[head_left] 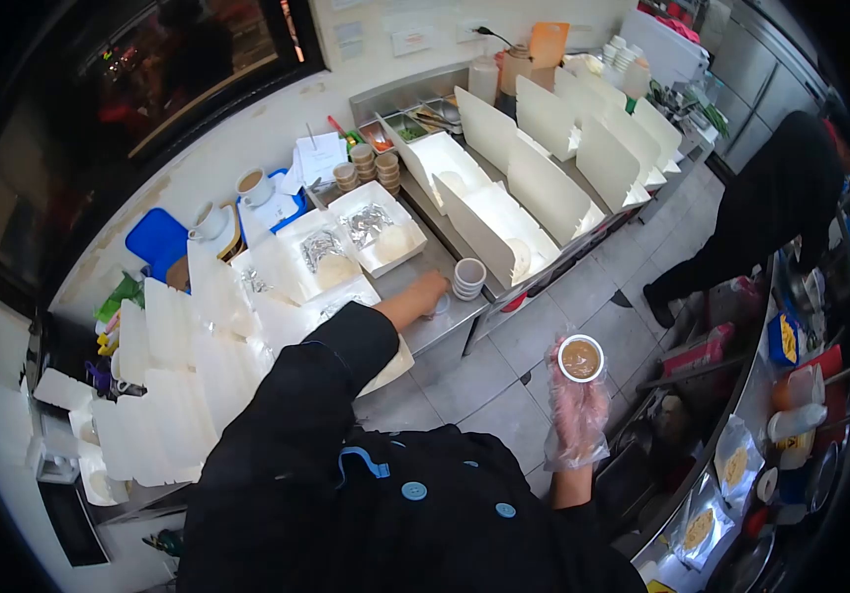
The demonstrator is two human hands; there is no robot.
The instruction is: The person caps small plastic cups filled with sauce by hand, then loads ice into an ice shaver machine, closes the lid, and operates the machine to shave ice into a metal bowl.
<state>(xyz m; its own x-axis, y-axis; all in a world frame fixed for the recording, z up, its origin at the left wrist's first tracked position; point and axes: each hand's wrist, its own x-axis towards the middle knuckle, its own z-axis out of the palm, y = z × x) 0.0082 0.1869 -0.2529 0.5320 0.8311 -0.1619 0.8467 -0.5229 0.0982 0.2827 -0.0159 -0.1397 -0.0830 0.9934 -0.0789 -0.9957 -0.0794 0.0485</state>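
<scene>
My right hand [579, 420], in a clear plastic glove, grips a small white sauce cup [580, 358] filled with brown sauce and held upright over the floor. At the steel counter's edge, my bare left hand [427, 296] has its fingers curled down by something small and clear, perhaps a plastic lid; its details are hidden. Just beside those fingers stands a stack of white cups [468, 280]. Behind the hand, an open white box [376, 229] contains crumpled foil and a pale round mound. Another open box [318, 252] with foil sits beside it.
More white boxes [489, 212] with raised lids line the right counter. Stacked sauce cups [364, 163], a blue tray [158, 247] and coffee cups [251, 185] stand by the wall. A person in black [761, 198] bends at the right. Foil sheets [700, 524] with food lie lower right.
</scene>
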